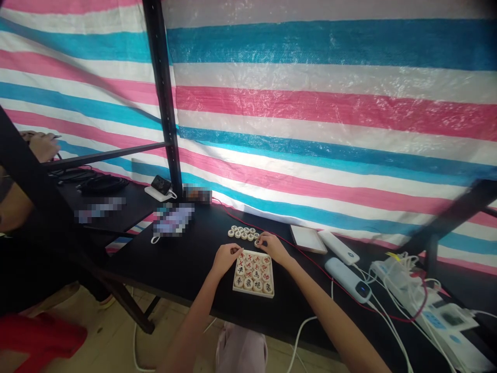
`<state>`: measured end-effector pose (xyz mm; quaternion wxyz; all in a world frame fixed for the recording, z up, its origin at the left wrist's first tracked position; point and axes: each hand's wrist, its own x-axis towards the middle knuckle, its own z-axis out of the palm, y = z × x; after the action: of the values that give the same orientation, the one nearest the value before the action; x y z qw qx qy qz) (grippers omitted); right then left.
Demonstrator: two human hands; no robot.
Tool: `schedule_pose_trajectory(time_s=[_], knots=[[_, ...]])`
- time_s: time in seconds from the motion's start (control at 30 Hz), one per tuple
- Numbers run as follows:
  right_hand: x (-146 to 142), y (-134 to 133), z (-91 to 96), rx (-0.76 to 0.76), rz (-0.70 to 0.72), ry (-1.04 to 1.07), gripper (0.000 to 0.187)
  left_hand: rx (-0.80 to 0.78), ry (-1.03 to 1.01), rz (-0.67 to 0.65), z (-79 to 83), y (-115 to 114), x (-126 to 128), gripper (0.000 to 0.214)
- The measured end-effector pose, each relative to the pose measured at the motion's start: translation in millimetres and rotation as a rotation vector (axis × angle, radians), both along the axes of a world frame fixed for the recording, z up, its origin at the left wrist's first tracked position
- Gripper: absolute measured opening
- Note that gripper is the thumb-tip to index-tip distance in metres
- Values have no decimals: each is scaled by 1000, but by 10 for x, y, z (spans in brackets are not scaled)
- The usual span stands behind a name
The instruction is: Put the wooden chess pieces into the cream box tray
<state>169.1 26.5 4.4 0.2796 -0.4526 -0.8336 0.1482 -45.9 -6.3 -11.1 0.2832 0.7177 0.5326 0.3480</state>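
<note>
A cream square box [253, 294] on the black table holds rows of round Chinese chess pieces [257, 276], marked in red and black. My left hand [227, 259] is at the box's far left corner, fingers pinched together; whether they grip the rim or a piece is hidden. Just beyond the box, my right hand [274, 248] has its fingertips closed on a round chess piece [257, 244]. That piece lies close to a group of loose chess pieces [241, 233], set in two rows behind the box.
Power banks [347, 280] and a white flat box [308, 239] lie to the right, near a power strip [438, 316] with tangled cables. A red cable [310, 259] crosses the table. At left, a black post [163, 98] rises; another person's hand [42, 146] shows beyond it.
</note>
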Motion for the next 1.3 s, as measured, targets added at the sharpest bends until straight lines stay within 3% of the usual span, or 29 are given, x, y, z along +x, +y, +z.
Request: schedule_pose_trajectory(time_s=[0.13, 0.23, 0.37, 0.47, 0.57, 0.67, 1.0, 1.13, 1.3], knots=[[-26, 60, -19, 4, -6, -18, 13, -2, 8, 6, -10, 12, -1, 33], [-18, -1, 82, 1, 12, -49, 13, -1, 18, 13, -2, 2, 2, 31], [36, -337, 373, 10, -48, -87, 18, 7, -5, 14, 11, -18, 2, 32], [50, -695, 564, -88, 53, -215, 20, 4, -22, 11, 7, -11, 1, 33], [-6, -960, 631, -141, 155, -341, 24, -5, -24, 20, -4, 3, 4, 33], [-83, -1041, 604, -162, 170, -375, 26, -15, -22, 26, -6, 4, 12, 34], [-67, -779, 441, -245, 191, -77, 22, 39, -6, 13, -4, -29, 13, 33], [-82, -498, 394, -103, 52, -27, 23, 30, -4, 4, -16, -13, 7, 33], [-187, -174, 327, 42, -53, -203, 19, 24, -2, 25, -31, -3, 7, 33]])
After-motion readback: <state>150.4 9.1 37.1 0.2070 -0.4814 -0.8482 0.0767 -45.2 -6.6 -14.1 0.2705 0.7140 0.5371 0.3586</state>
